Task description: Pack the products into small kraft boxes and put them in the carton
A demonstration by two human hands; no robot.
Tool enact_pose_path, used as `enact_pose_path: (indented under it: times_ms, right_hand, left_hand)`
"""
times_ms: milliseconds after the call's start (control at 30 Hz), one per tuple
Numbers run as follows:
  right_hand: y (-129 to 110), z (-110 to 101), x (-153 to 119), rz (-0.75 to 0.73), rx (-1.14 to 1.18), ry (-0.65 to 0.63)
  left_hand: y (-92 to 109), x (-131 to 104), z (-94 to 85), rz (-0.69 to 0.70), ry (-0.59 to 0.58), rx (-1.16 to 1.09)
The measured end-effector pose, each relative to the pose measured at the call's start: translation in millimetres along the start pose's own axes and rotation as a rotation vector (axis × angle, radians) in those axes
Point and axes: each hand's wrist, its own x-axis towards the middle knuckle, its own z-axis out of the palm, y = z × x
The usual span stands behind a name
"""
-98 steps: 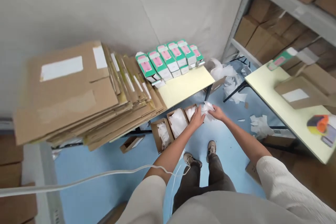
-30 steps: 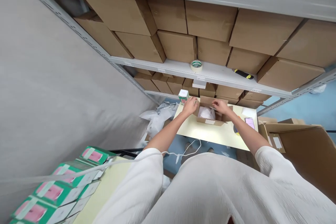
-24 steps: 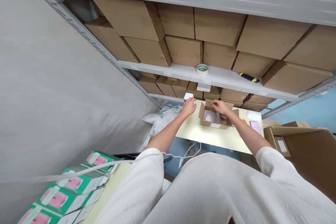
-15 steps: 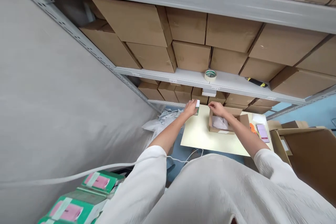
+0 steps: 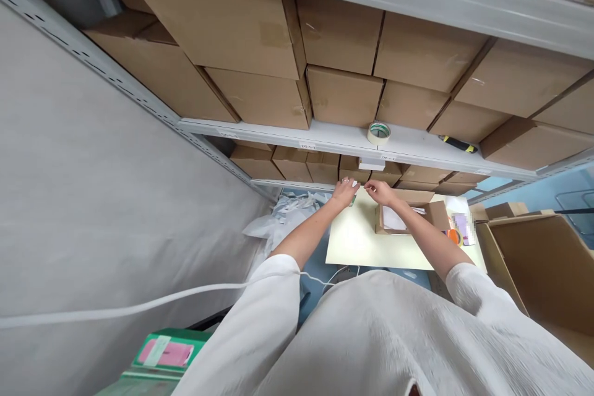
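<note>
My left hand (image 5: 345,190) is closed round a small green-and-white box (image 5: 354,200) at the far left part of the cream table (image 5: 357,241). Most of that box is hidden behind my fingers. Just right of it, my right hand (image 5: 379,192) has its fingers pinched together close to my left fingertips; what they hold, if anything, is too small to make out. Under my right wrist stands an open cardboard box (image 5: 387,230) with white material (image 5: 392,218) inside, its flaps folded outward.
Beyond the table, a metal shelf (image 5: 334,133) bears brown cartons (image 5: 343,96), a tape roll (image 5: 379,133) and a yellow-black cutter (image 5: 458,144). Orange tape (image 5: 455,236) and a phone (image 5: 461,223) lie at right. A large open carton (image 5: 542,260) stands beside the table; a white cable (image 5: 139,309) crosses left.
Both hands have come closer together. My right hand has moved from above the open cardboard box toward the small box in my left hand. The camera view has shifted.
</note>
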Motion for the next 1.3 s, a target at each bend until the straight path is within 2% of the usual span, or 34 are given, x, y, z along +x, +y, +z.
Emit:
enact_pose_path:
  times_ms: [167, 300, 400, 533, 667, 767, 867, 1067, 1200, 1300]
  right_hand:
    - [-6, 7, 1, -0.015, 0.017, -0.011]
    - [-9, 15, 1, -0.005, 0.028, -0.016]
    - [-9, 22, 3, 0.004, 0.025, 0.000]
    - [-9, 24, 8, -0.039, 0.018, 0.062]
    - [-8, 11, 9, -0.084, 0.064, 0.139]
    - [-2, -6, 1, -0.094, 0.093, 0.186]
    - [12, -28, -18, -0.086, 0.098, 0.215]
    - [61, -75, -79, -0.015, -0.014, 0.223]
    - [100, -97, -122, 0.071, -0.125, 0.185]
    - [124, -104, -151, 0.117, -0.185, 0.131]
  left_hand:
    - [-6, -20, -7.7, -0.017, 0.038, -0.082]
    - [-12, -39, -24.8, -0.059, 0.086, -0.098]
    - [-17, -52, -49.5, -0.075, 0.136, -0.099]
    - [-21, -67, -94.2, -0.075, 0.261, -0.146]
    - [-16, -76, -131.4, -0.064, 0.353, -0.203]
    - [-5, -77, -141.9, -0.012, 0.397, -0.251]
    - [13, -69, -136.8, 0.018, 0.404, -0.296]
    - [69, -42, -105.5, 0.146, 0.361, -0.406]
    - [114, -26, -78.6, 0.158, 0.257, -0.390]
    - [143, -18, -55.2, 0.134, 0.133, -0.310]
